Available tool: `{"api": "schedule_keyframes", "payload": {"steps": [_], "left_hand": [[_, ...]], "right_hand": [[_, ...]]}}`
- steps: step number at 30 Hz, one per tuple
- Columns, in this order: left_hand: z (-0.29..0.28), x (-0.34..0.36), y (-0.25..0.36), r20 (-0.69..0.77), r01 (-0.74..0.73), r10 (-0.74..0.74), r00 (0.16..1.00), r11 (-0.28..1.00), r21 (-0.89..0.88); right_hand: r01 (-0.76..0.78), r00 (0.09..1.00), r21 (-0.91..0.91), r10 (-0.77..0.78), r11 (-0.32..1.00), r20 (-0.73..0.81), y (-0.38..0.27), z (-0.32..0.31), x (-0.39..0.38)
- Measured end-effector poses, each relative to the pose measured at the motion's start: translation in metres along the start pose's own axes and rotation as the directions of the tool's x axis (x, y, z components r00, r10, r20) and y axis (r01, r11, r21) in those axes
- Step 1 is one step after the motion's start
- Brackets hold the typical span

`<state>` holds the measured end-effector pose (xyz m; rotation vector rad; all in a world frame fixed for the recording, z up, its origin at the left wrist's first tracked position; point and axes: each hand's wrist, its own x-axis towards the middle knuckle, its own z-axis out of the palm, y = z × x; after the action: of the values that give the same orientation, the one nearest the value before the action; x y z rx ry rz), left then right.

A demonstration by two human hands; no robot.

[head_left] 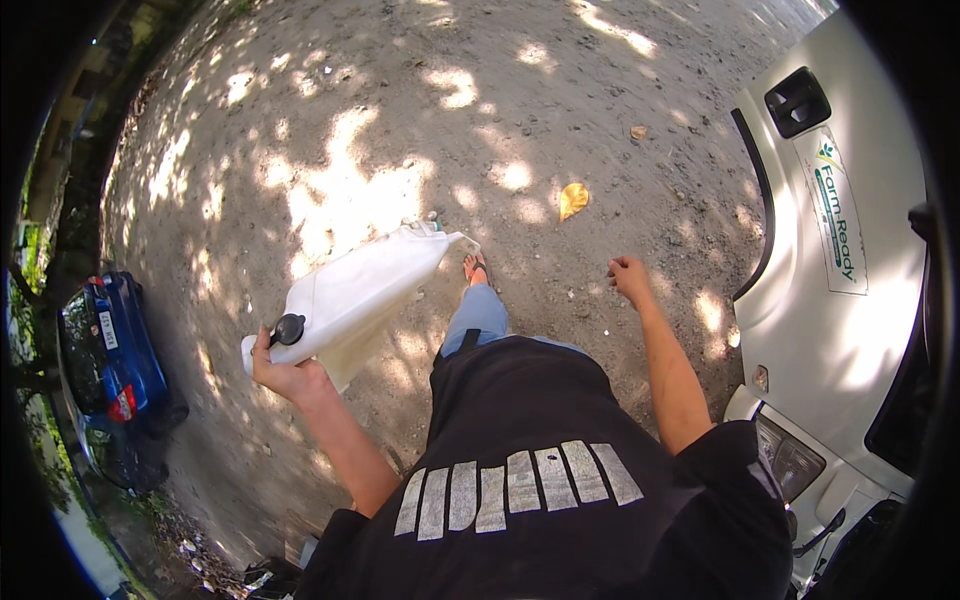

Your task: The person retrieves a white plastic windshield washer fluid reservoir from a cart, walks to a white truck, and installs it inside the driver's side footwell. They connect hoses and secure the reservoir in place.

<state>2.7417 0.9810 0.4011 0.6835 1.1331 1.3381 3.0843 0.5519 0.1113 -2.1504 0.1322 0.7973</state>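
Observation:
My left hand (285,372) is closed around the end of a white plastic reservoir tank (365,275), next to its round black cap (289,329). The tank is long and flat-sided, and it slants away to the right, with small fittings at its far end near my foot. Off to the right, my right hand (628,278) hangs in the air over the ground with its fingers curled in. Nothing shows in it, and it touches nothing.
A white vehicle (840,330) with a door handle and headlight stands close on my right. A blue car (115,345) is parked at the far left. Underfoot is sandy ground (560,110) with small stones and a yellow leaf (573,201).

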Motion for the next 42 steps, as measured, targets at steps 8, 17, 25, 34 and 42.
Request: {"api": "schedule_keyframes", "payload": {"steps": [8, 17, 25, 34, 42], "left_hand": [[0.203, 0.084, -0.071, 0.19, 0.088, -0.116, 0.975, 0.985, 0.15], [0.488, 0.111, -0.191, 0.476, 0.09, -0.212, 0.853, 0.959, 0.267], [0.742, 0.04, -0.275, 0.687, 0.134, -0.295, 0.665, 0.951, 0.278], [0.969, -0.078, -0.432, 0.833, 0.253, -0.42, 0.359, 0.903, 0.346], [1.13, -0.251, -0.543, 0.821, 0.16, -0.569, -0.044, 0.807, 0.568]], "right_hand": [[-0.604, 0.783, 0.185, 0.621, 0.775, -0.045, 0.093, 0.041, -0.057], [-0.812, 0.512, 0.338, 0.859, 0.476, 0.021, 0.045, 0.065, -0.007], [-0.417, 0.817, 0.262, 0.485, 0.87, -0.311, -0.121, -0.088, 0.272], [-0.185, 0.713, 0.506, 0.469, 0.843, -0.521, -0.2, -0.237, 0.455], [-0.619, 0.169, 0.776, 0.985, 0.12, -0.018, -0.163, -0.111, 0.408]]}}
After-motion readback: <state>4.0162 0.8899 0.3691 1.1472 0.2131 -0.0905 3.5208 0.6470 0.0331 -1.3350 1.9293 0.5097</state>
